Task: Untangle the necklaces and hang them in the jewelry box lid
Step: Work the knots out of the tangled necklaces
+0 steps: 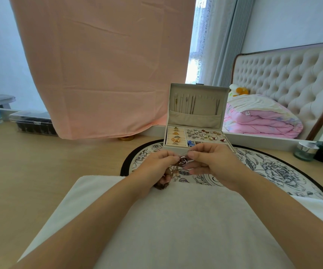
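Observation:
A beige jewelry box [168, 136] stands open on a round floral mat. Its upright lid [197, 102] has several thin necklaces hanging from hooks above a cloth pocket. Just in front of the box, my left hand [154, 167] and my right hand [213, 164] are close together. Both pinch a necklace with a ring-shaped pendant [183, 160] between their fingertips. More tangled chain [169, 176] hangs down from my left hand, partly hidden by its fingers.
The box tray holds rings [176, 137] on the left and several earrings [205, 133] on the right. A round black-rimmed floral mat [273, 167] covers the wooden table. A pink cloth [102, 65] hangs behind. A clear plastic case [32, 122] sits left; a glass jar [305, 151] sits right.

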Demonstrator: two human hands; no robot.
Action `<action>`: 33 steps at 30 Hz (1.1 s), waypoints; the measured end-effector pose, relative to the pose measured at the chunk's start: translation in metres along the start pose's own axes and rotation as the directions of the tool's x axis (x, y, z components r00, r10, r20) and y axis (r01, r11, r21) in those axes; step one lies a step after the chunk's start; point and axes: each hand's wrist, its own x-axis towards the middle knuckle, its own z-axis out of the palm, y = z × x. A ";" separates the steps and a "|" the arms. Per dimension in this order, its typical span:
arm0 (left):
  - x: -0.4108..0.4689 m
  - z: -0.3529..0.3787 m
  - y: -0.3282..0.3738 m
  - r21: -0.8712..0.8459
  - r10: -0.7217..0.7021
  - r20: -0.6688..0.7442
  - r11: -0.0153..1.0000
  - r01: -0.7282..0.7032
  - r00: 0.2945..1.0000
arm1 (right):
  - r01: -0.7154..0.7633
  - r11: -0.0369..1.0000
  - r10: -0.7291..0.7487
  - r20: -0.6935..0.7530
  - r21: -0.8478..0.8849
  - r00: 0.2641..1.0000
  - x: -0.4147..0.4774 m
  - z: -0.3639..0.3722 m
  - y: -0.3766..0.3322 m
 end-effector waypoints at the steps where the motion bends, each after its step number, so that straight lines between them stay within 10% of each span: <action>1: -0.001 0.000 0.000 0.021 0.028 0.010 0.999 -0.028 1.000 | 0.013 1.000 -0.013 -0.006 0.008 1.000 0.001 0.000 0.000; 8: -0.004 -0.002 -0.002 0.112 0.086 -0.001 0.990 -0.085 0.996 | 0.146 0.943 -0.165 -0.039 -0.300 0.985 0.002 -0.002 0.003; 15: 0.000 -0.010 0.003 -0.178 -0.073 0.053 0.981 0.081 0.996 | 0.111 0.982 -0.103 0.060 -0.155 0.993 -0.001 -0.002 -0.003; 23: -0.005 -0.005 0.004 0.403 0.217 -0.129 0.903 -0.149 0.968 | 0.031 0.996 -0.034 0.047 0.082 0.998 0.000 0.002 0.000; 28: -0.009 -0.003 0.006 0.087 0.063 0.049 0.994 -0.067 0.997 | 0.012 0.977 -0.031 0.084 0.211 0.996 -0.001 -0.001 -0.004; 33: -0.010 0.001 0.004 0.160 0.249 0.008 0.956 -0.247 0.968 | 0.017 0.983 -0.030 0.069 0.184 0.997 0.000 -0.002 -0.005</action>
